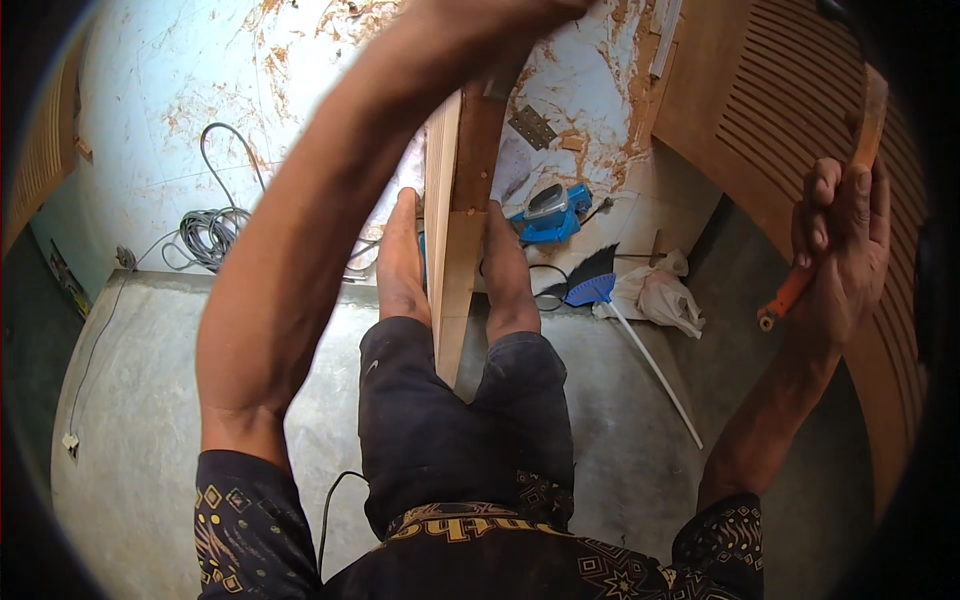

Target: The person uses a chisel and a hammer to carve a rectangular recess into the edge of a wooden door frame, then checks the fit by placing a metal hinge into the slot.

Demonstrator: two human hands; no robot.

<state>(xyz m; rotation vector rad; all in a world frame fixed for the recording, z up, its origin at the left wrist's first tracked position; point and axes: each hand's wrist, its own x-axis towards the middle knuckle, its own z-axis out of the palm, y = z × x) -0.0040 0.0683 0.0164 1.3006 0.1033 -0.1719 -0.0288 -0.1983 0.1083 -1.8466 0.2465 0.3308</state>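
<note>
My right hand [845, 240] is raised at the right, its fingers wrapped round the handle of a hammer [872, 120]. The handle has an orange end sticking out below the fist; the dark head is partly cut off at the top right rim. From the lower left my left forearm [320, 180] stretches up across the picture, over the wooden board [478, 150]. My left hand lies beyond the top edge, so its fingers and anything in them are hidden. The long board stands on edge between my legs, its upper part covered by the forearm.
A blue power planer [552, 213] lies right of the board, near a dark plate with holes [532, 127]. A broom [590, 285] and a white plastic bag [668, 300] are nearer. Coiled cable [208, 238] lies left. A slatted wooden panel [790, 70] stands at the right.
</note>
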